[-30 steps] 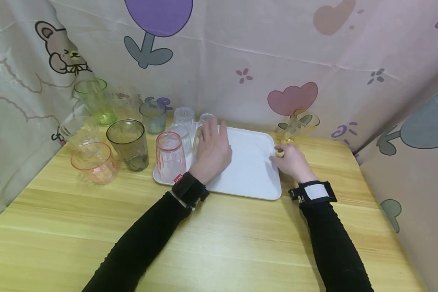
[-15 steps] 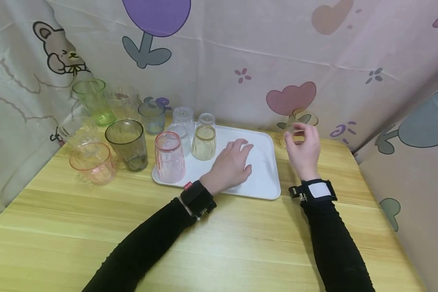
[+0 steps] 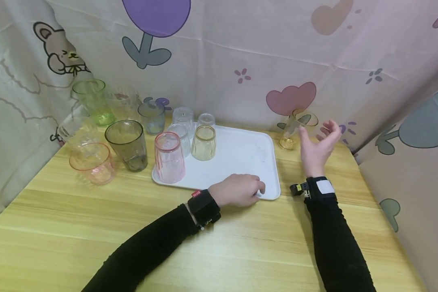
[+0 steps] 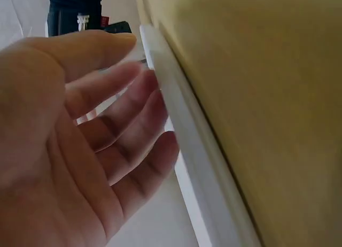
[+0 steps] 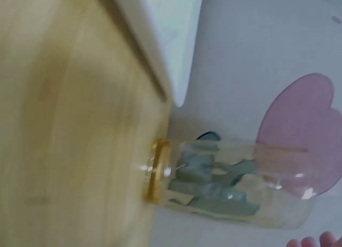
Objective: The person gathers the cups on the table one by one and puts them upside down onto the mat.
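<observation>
Cartoon curtains wall in the wooden table (image 3: 219,243). My left hand (image 3: 237,190) rests on the tray (image 3: 241,162) at its near edge, fingers relaxed. My right hand (image 3: 315,146) hangs open, holding nothing, beside the upright yellow glass (image 3: 293,129).

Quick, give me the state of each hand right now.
Left hand: open, fingers resting on the near edge of the white tray, holding nothing.
Right hand: open, empty, raised beside the yellow glass, not touching it.
</observation>
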Demonstrator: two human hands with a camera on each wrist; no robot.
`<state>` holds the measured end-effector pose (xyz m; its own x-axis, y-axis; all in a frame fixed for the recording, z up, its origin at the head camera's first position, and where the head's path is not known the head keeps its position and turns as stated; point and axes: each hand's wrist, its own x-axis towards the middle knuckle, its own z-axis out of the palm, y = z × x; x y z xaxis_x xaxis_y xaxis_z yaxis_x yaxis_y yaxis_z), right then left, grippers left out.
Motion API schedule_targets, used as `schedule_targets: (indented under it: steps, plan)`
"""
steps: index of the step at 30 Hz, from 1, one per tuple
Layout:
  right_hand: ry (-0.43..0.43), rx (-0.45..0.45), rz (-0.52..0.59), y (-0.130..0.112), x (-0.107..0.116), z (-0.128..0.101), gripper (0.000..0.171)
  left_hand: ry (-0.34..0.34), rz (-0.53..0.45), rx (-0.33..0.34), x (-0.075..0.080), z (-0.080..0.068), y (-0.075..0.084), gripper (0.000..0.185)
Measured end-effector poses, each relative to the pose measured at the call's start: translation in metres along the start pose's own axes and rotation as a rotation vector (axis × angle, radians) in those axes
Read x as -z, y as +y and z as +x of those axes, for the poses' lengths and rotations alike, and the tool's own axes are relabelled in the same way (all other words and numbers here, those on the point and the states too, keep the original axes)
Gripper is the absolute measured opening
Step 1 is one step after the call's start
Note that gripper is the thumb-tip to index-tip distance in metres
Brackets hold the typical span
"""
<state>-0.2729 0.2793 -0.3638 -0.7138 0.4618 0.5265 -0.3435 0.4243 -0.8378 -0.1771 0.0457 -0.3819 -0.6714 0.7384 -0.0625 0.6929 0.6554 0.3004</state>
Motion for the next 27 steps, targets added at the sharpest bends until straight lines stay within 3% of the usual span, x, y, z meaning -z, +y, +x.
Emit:
schedule_targets:
  steps: [12,17,21,27]
  plan:
    - [-0.234,-0.317,-0.004,0.023,0.005,0.011,0.114,-0.002,0.038,-0.015,0.000,-0.004,-0.002,0.031]
    - [-0.340,-0.387,-0.036,0.035,0.003,0.018,0.120,0.002,0.050,-0.017,-0.004,-0.003,-0.001,0.031]
    - [-0.381,-0.382,-0.037,0.043,-0.001,0.021,0.117,-0.003,0.047,-0.006,-0.006,-0.003,0.000,0.032]
    - [-0.389,-0.352,-0.048,0.046,-0.003,0.023,0.091,-0.004,0.048,0.000,-0.006,-0.002,-0.001,0.030]
